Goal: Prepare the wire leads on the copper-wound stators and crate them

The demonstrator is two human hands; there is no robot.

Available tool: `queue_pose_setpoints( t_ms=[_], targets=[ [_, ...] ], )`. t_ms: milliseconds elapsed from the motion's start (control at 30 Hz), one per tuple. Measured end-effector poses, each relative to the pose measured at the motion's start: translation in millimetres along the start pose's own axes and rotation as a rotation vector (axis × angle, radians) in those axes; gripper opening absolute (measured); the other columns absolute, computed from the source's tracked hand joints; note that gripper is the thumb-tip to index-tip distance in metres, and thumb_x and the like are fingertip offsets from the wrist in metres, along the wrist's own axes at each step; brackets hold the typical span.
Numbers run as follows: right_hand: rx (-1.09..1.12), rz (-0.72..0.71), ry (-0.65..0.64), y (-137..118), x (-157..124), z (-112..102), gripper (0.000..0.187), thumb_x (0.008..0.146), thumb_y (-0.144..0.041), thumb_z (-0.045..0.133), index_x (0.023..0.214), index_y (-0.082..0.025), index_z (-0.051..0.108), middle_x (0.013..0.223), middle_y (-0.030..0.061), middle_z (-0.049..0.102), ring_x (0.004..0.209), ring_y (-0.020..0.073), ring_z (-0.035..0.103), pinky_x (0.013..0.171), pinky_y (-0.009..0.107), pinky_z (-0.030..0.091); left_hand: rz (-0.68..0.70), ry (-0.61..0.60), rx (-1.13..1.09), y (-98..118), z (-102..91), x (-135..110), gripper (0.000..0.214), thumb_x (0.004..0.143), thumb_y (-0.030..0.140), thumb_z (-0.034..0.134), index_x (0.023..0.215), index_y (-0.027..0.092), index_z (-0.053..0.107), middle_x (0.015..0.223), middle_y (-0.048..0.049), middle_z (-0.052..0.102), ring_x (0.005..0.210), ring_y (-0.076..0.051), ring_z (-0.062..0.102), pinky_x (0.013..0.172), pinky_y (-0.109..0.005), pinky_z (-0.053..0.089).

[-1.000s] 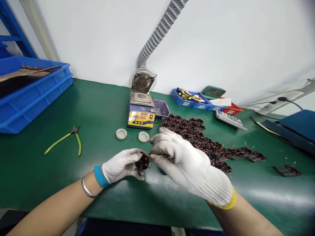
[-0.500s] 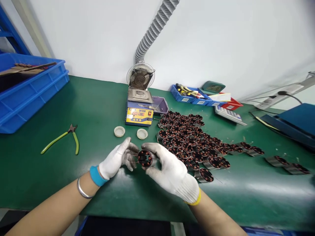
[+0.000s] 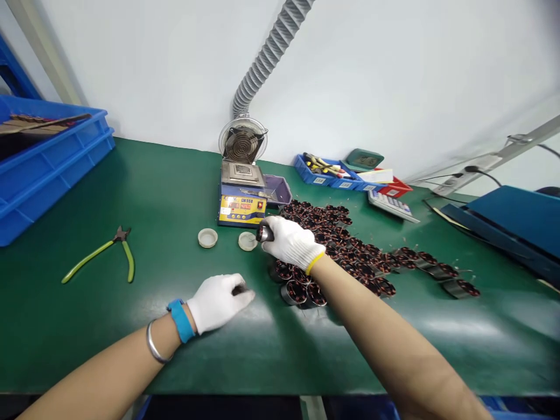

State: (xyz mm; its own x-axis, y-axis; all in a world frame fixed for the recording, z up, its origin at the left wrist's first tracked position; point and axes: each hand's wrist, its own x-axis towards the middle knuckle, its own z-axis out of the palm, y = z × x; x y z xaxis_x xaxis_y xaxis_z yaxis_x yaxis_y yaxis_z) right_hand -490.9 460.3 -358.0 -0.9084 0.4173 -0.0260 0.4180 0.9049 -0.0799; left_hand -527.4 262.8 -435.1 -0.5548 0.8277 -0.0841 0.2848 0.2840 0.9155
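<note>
My right hand (image 3: 291, 240), in a white glove with a yellow cuff, grips a motor stator (image 3: 265, 232) tipped on its side. Thin wires from its left end reach over the right-hand small white dish (image 3: 248, 241); whether they touch what is inside I cannot tell. My left hand (image 3: 221, 302), gloved in white, rests on the green table (image 3: 196, 361), fingers loosely curled and thumb apart, with nothing visible in it. Another white dish (image 3: 207, 238) stands to the left. Many more stators (image 3: 294, 293) with copper windings are grouped beneath and beyond my right forearm.
A yellow and blue solder pot (image 3: 241, 211) stands behind the dishes, under a grey exhaust hose (image 3: 266, 58). Green-handled cutters (image 3: 120, 234) lie on the left, near a big blue crate (image 3: 56, 157). Small tool bins (image 3: 319, 175) and a calculator (image 3: 391, 205) are at the back right.
My right hand has carried the stator from in front of me forward to the right-hand dish. The left hand has come away from the stator and dropped to the table.
</note>
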Motion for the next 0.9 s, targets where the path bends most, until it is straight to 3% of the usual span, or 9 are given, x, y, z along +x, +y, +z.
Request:
queue_pose_setpoints(
  t_ms=[100,333,567,767,900],
  targets=[
    [-0.015,-0.036,-0.072,-4,11,7,0.045,0.071,-0.033,0.058,0.115,-0.029,0.060,0.113,0.0056,0.066,0.097,0.0301,0.064,0.076,0.042,0.051,0.075,-0.033,0.164,-2,0.4,-1,0.022,0.083,0.041,0.053,0.072,0.023,0.060,0.072,-0.0023,0.064,0.068,-0.019,0.055,0.062,-0.029,0.033],
    [0.007,-0.007,-0.092,-15,22,21,0.046,0.071,-0.036,0.060,0.116,-0.027,0.060,0.110,0.0067,0.067,0.094,0.0264,0.065,0.073,0.033,0.048,0.057,-0.060,0.200,0,-1.4,0,0.022,0.084,0.041,0.053,0.077,0.023,0.061,0.075,-0.0030,0.065,0.070,-0.020,0.057,0.063,-0.028,0.035],
    [0.076,-0.040,-0.078,-21,31,22,0.041,0.070,-0.040,0.062,0.108,-0.025,0.063,0.107,0.0077,0.068,0.096,0.0281,0.065,0.074,0.034,0.048,0.037,-0.079,0.231,3,-2.3,-1,0.023,0.085,0.040,0.051,0.077,0.022,0.061,0.076,-0.0039,0.066,0.071,-0.021,0.058,0.062,-0.029,0.035],
    [0.300,0.073,0.003,0,25,13,0.062,0.067,-0.045,0.069,0.123,-0.025,0.053,0.119,0.0053,0.066,0.103,0.0284,0.063,0.084,0.038,0.048,0.039,-0.079,0.221,0,-1.9,-1,0.022,0.085,0.041,0.051,0.079,0.023,0.062,0.079,-0.0039,0.068,0.075,-0.022,0.061,0.064,-0.029,0.037],
    [0.539,0.018,-0.061,16,29,10,0.048,0.075,-0.037,0.063,0.120,-0.020,0.056,0.106,0.0030,0.071,0.092,0.0188,0.066,0.083,0.030,0.049,0.046,-0.076,0.209,-3,-0.7,1,0.023,0.085,0.041,0.051,0.080,0.023,0.063,0.080,-0.0036,0.068,0.076,-0.021,0.061,0.065,-0.029,0.038]
  ],
)
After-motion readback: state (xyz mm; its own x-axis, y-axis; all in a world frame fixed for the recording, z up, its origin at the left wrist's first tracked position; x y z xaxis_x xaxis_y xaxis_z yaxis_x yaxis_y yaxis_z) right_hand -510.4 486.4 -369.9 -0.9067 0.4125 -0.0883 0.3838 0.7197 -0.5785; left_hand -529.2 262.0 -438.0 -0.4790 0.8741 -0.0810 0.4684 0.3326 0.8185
